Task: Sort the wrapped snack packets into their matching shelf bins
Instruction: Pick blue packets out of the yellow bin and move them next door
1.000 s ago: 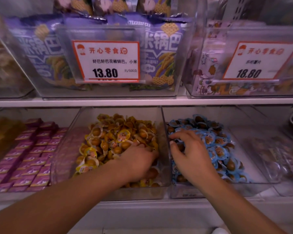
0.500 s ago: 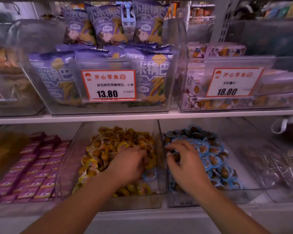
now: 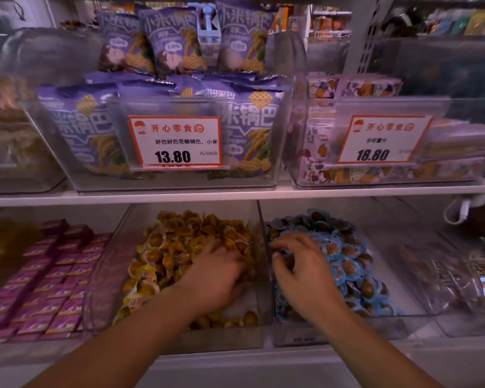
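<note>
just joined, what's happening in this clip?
A person is sorting wrapped snack packets on a shop shelf. The left hand is down among the yellow packets in the middle clear bin; the right hand is curled over the blue packets in the next bin. Whether either hand actually holds a packet is hidden. Purple snack bags sit on the shelf above.

Left hand [image 3: 217,278]: pushed further back into the yellow-wrapped packets [image 3: 179,247] over the last second; the blue-wrapped packet seen beside it half a second ago is out of sight.
Right hand [image 3: 303,271]: fingers [image 3: 280,243], spread flat on the blue-wrapped packets [image 3: 345,259] a second ago, now curl beside the bin divider [image 3: 265,247].
View: tilted upward, showing more of the upper shelf.
</note>
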The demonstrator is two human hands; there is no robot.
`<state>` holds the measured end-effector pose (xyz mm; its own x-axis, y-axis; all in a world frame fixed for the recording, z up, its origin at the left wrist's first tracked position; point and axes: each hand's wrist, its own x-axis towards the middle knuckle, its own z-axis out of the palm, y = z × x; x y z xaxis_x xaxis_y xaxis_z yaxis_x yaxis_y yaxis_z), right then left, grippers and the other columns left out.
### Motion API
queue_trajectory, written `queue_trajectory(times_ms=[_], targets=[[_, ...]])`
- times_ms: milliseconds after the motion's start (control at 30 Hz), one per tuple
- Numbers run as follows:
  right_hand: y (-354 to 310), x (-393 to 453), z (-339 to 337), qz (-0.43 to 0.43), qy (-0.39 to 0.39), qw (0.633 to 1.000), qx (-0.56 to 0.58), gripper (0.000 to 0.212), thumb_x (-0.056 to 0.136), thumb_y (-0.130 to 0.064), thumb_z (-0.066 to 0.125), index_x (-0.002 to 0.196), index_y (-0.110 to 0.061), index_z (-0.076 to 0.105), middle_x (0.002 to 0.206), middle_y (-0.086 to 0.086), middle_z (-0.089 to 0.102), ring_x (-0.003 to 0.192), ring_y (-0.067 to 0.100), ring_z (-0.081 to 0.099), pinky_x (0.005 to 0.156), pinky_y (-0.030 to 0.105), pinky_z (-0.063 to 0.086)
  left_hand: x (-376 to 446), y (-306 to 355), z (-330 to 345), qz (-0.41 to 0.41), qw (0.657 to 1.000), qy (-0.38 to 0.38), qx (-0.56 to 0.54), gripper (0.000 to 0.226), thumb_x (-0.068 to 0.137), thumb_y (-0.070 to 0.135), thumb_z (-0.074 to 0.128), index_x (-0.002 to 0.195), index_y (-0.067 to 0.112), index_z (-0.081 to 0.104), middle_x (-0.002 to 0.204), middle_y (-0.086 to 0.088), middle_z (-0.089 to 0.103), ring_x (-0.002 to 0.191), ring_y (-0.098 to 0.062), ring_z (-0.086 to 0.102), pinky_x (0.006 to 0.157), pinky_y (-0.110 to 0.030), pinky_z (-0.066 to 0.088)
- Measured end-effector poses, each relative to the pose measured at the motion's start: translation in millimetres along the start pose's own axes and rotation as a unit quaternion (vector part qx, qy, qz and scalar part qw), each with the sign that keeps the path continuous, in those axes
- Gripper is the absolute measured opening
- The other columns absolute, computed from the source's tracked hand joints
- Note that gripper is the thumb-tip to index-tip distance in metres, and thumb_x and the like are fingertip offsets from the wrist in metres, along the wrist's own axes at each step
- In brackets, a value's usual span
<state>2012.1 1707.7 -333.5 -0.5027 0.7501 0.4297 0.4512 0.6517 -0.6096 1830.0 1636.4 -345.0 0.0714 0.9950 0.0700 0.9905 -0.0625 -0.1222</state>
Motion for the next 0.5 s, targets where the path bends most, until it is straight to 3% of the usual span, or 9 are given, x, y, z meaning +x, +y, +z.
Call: queue_trajectory(times_ms=[67, 133, 233, 300, 333, 400, 433, 500], targets=[[-6.5, 1.4, -7.6, -0.006, 0.026, 0.999, 0.031, 0.017, 0.094, -0.014, 0.06, 0.106, -0.015, 0.07, 0.11, -0.005, 0.056, 0.096, 0.003, 0.053, 0.085, 0.013, 0.044, -20.0, -12.6, -17.3, -0.094, 0.966, 0.106, -0.215, 0.026, 0.091, 0.049, 0.051, 0.103, 0.031, 0.066, 0.094, 0.011, 0.066, 0.085, -0.002, 0.06, 0.091, -0.036, 0.047], [-20.3, 3.2, -17.7, -0.045, 0.069, 0.995, 0.056, 0.017, 0.094, -0.011, 0.057, 0.103, -0.012, 0.071, 0.107, -0.003, 0.06, 0.099, 0.004, 0.057, 0.083, 0.008, 0.043, -50.2, -27.8, -35.8, -0.195, 0.885, 0.208, -0.369, 0.028, 0.086, 0.054, 0.052, 0.092, 0.031, 0.067, 0.076, 0.008, 0.069, 0.062, 0.002, 0.059, 0.061, -0.03, 0.05], [-50.7, 1.2, -23.9, -0.14, 0.085, 0.981, 0.1, 0.024, 0.094, -0.017, 0.049, 0.101, -0.017, 0.071, 0.099, -0.009, 0.064, 0.095, 0.001, 0.06, 0.079, 0.011, 0.045, -88.6, -45.6, -51.3, -0.284, 0.8, 0.325, -0.418, 0.027, 0.085, 0.058, 0.05, 0.09, 0.037, 0.066, 0.071, 0.003, 0.068, 0.057, -0.007, 0.062, 0.052, -0.034, 0.05], [-68.7, -1.8, -14.2, -0.148, -0.029, 0.977, 0.148, 0.027, 0.094, -0.025, 0.046, 0.102, -0.031, 0.07, 0.094, -0.012, 0.067, 0.088, 0.005, 0.064, 0.073, 0.019, 0.05, -99.8, -46.0, -51.8, -0.304, 0.772, 0.355, -0.431, 0.021, 0.086, 0.053, 0.05, 0.092, 0.039, 0.065, 0.072, 0.005, 0.066, 0.055, -0.005, 0.059, 0.05, -0.033, 0.048], [-76.1, -1.8, -3.7, -0.107, -0.127, 0.973, 0.163, 0.027, 0.094, -0.029, 0.045, 0.102, -0.037, 0.069, 0.092, -0.006, 0.07, 0.085, 0.013, 0.067, 0.072, 0.028, 0.054, -102.9, -44.2, -49.6, -0.308, 0.782, 0.355, -0.41, 0.018, 0.087, 0.05, 0.05, 0.094, 0.039, 0.063, 0.072, 0.011, 0.066, 0.058, -0.002, 0.059, 0.051, -0.026, 0.047], [-86.3, 2.1, 23.3, 0.028, -0.335, 0.929, 0.157, 0.028, 0.095, -0.029, 0.044, 0.097, -0.039, 0.07, 0.097, 0.014, 0.073, 0.09, 0.035, 0.067, 0.076, 0.045, 0.055, -107.8, -42.7, -42.3, -0.287, 0.842, 0.336, -0.309, 0.021, 0.088, 0.044, 0.05, 0.104, 0.037, 0.062, 0.078, 0.016, 0.067, 0.072, -0.004, 0.063, 0.061, -0.023, 0.047], [-87.4, 3.9, 37.0, 0.087, -0.409, 0.896, 0.148, 0.03, 0.098, -0.022, 0.043, 0.096, -0.032, 0.072, 0.102, 0.02, 0.072, 0.095, 0.039, 0.067, 0.083, 0.05, 0.055, -109.9, -43.0, -38.8, -0.262, 0.876, 0.325, -0.243, 0.026, 0.088, 0.04, 0.051, 0.111, 0.033, 0.063, 0.083, 0.013, 0.069, 0.078, -0.01, 0.063, 0.069, -0.028, 0.047], [-87.7, 9.3, 59.1, 0.124, -0.496, 0.852, 0.11, 0.032, 0.1, -0.011, 0.042, 0.101, -0.013, 0.073, 0.107, 0.02, 0.071, 0.098, 0.032, 0.068, 0.091, 0.046, 0.054, -114.7, -45.3, -31.1, -0.196, 0.914, 0.321, -0.151, 0.036, 0.089, 0.034, 0.051, 0.118, 0.018, 0.065, 0.091, 0.001, 0.071, 0.088, -0.019, 0.056, 0.086, -0.034, 0.042]])
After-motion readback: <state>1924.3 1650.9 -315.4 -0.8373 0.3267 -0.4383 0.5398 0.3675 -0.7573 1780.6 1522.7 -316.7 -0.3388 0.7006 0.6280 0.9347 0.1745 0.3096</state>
